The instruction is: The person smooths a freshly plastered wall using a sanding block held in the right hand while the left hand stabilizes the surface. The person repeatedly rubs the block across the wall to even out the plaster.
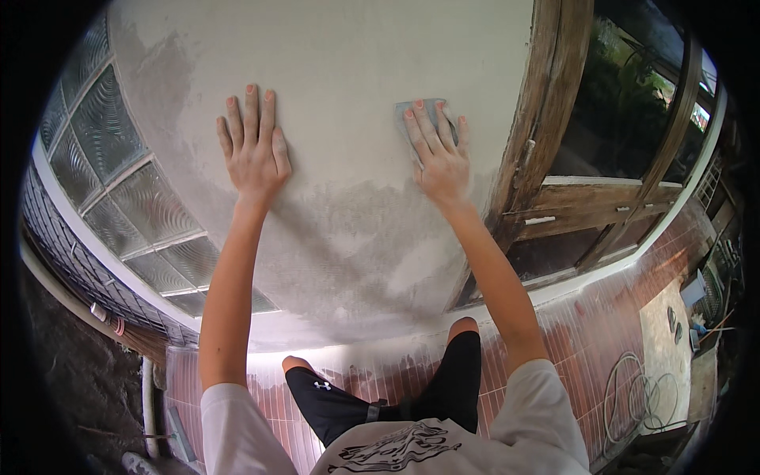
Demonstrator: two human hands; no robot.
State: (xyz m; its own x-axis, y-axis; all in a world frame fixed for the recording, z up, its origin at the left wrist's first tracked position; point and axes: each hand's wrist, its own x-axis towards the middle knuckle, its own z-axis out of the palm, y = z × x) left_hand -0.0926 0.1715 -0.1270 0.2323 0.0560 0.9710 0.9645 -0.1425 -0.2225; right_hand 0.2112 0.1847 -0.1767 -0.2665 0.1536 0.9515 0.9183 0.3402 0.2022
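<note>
My left hand (pixel 253 154) lies flat on the pale plastered wall (pixel 356 47), fingers apart and holding nothing. My right hand (pixel 439 162) presses a thin grey-blue sanding sheet (pixel 426 106) to the wall, its fingers laid over the sheet. Darker, mottled plaster shows below both hands, with dusty white patches.
Glass-block panels (pixel 108 127) border the wall at left, a weathered wooden glazed door (pixel 594 198) at right. Below are my knees over red tiles (pixel 578 332). A coiled hose (pixel 633 396), sandals (pixel 677 324) and clutter lie at lower right; pipes (pixel 148 404) stand at lower left.
</note>
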